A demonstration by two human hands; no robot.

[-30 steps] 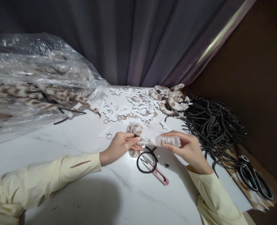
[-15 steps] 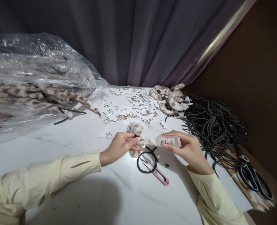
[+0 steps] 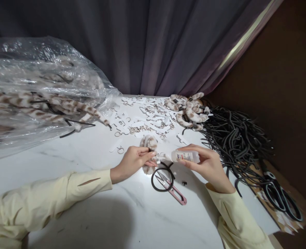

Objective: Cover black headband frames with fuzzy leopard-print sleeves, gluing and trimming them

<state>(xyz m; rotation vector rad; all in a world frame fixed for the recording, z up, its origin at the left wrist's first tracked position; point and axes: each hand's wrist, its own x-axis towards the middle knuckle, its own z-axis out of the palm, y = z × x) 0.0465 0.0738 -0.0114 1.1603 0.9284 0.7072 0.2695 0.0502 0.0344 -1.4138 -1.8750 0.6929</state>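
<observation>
Bottle and plush, mid-worktop (image 3: 91,214).
My left fingers (image 3: 145,158) pinch the brown-spotted plush piece (image 3: 150,142); my right fingers (image 3: 194,166) grasp the small labelled bottle (image 3: 188,157) tipped sideways, nozzle leftward, contact unclear. Just nearer: black cord loop (image 3: 162,191) across pink snips (image 3: 185,201). Heaped cords (image 3: 236,135) right.

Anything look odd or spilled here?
Slightly odd: the pink snips lie open with a black cord loop across them, as if tangled; a black scrap lies nearby. No spill shows by the tipped bottle.
</observation>
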